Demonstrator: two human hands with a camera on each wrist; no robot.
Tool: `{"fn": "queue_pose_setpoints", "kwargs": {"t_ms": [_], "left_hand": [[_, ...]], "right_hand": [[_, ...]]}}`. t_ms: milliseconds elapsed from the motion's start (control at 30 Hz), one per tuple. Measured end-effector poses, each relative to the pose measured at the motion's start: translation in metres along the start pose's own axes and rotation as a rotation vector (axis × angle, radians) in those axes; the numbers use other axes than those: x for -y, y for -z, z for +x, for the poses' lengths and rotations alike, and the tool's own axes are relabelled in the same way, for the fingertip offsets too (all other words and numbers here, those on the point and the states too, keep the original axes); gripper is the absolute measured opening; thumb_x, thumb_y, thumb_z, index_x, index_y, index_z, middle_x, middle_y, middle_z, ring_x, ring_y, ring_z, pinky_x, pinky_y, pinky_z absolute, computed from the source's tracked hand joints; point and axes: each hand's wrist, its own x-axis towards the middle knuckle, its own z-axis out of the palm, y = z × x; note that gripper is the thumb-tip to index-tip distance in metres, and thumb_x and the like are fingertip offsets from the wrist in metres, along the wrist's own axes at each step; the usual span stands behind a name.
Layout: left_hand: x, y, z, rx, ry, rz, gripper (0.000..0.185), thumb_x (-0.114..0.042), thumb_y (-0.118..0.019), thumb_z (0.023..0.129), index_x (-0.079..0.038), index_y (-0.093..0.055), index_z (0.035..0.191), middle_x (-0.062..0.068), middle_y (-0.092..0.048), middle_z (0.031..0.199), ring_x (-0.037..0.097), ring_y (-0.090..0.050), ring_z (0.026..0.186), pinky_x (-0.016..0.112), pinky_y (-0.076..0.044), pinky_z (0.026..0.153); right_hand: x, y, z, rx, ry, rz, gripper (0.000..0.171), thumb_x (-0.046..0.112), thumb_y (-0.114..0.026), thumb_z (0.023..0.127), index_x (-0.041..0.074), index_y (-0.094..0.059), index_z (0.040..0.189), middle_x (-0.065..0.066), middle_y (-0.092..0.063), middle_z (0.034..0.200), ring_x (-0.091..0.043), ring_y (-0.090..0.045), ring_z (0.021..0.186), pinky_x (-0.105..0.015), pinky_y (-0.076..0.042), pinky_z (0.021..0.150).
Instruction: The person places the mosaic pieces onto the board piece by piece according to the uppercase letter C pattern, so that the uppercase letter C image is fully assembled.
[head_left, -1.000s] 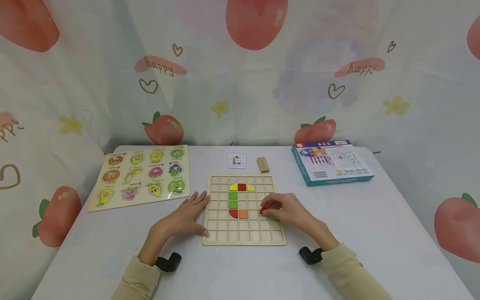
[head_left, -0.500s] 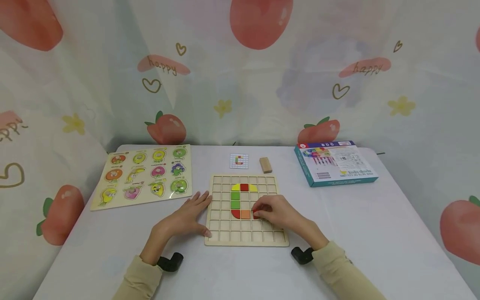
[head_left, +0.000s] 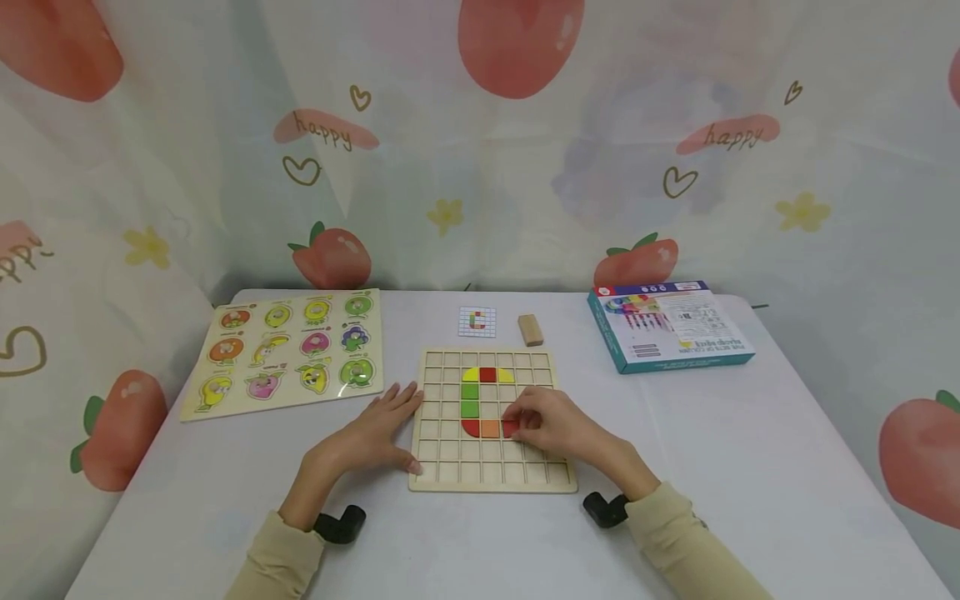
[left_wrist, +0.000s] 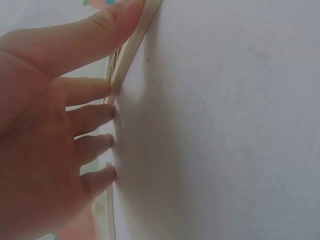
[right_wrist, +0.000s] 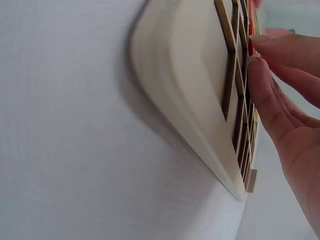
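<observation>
A square wooden grid board (head_left: 491,487) lies on the table in the head view. Yellow, red, green and orange tiles fill some of its cells, forming a C-like outline. My right hand (head_left: 558,423) pinches a red tile (head_left: 509,428) with thumb and forefinger; it lies at a cell just right of the orange tile (head_left: 490,428). In the right wrist view, the fingertips are right at the red tile (right_wrist: 251,37), close over the grid. My left hand (head_left: 378,431) rests spread against the board's left edge, its thumb at the lower left corner.
Behind the board lie a small pattern card (head_left: 477,322) and a wooden block (head_left: 530,330). A fruit puzzle board (head_left: 292,392) lies at the back left. A flat teal-sided box (head_left: 675,329) sits at the back right.
My right hand has moved left with the red tile, bringing it from above the board's right part down to the cell beside the orange tile. The left hand stays at the board's edge.
</observation>
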Motion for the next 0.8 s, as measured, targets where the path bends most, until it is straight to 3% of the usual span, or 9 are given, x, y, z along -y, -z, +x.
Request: {"fn": "queue_pose_setpoints", "kwargs": {"t_ms": [267,567,700,800], "left_hand": [[0.0,0.0,-0.001,-0.008,-0.005,0.004,0.109,-0.032,-0.092,0.075,-0.005,-0.031,0.161,0.012,-0.018,0.172,0.037,-0.006,0.161,0.055,-0.009,0.13],[0.001,-0.001,-0.003,-0.02,0.01,0.011,0.108,-0.031,-0.092,0.074,-0.007,-0.032,0.161,0.011,-0.019,0.172,0.036,-0.007,0.161,0.054,-0.01,0.13],[0.002,0.003,-0.004,-0.013,0.013,0.031,0.102,-0.036,-0.088,0.079,-0.006,-0.034,0.16,0.012,-0.023,0.171,0.038,-0.012,0.16,0.057,-0.018,0.128],[0.0,0.008,-0.003,-0.036,0.02,0.069,0.088,-0.044,-0.079,0.088,-0.008,-0.041,0.158,0.013,-0.032,0.168,0.039,-0.02,0.158,0.06,-0.026,0.125]], "right_hand": [[0.001,-0.003,-0.001,-0.029,0.045,0.021,0.019,0.003,-0.078,0.089,0.007,-0.076,0.107,-0.001,-0.07,0.096,-0.01,-0.058,0.081,-0.019,-0.054,0.07],[0.004,-0.002,-0.008,-0.092,0.047,0.017,0.015,0.003,-0.074,0.092,0.008,-0.076,0.106,-0.001,-0.074,0.101,-0.012,-0.065,0.089,-0.028,-0.062,0.083],[0.001,0.006,-0.012,-0.143,0.054,-0.051,0.016,0.006,-0.071,0.095,0.006,-0.075,0.111,-0.006,-0.074,0.114,-0.024,-0.069,0.108,-0.042,-0.06,0.096],[-0.002,0.013,-0.014,-0.189,0.035,-0.152,0.027,0.012,-0.073,0.095,0.006,-0.073,0.121,-0.012,-0.068,0.134,-0.034,-0.06,0.131,-0.052,-0.052,0.108]]}}
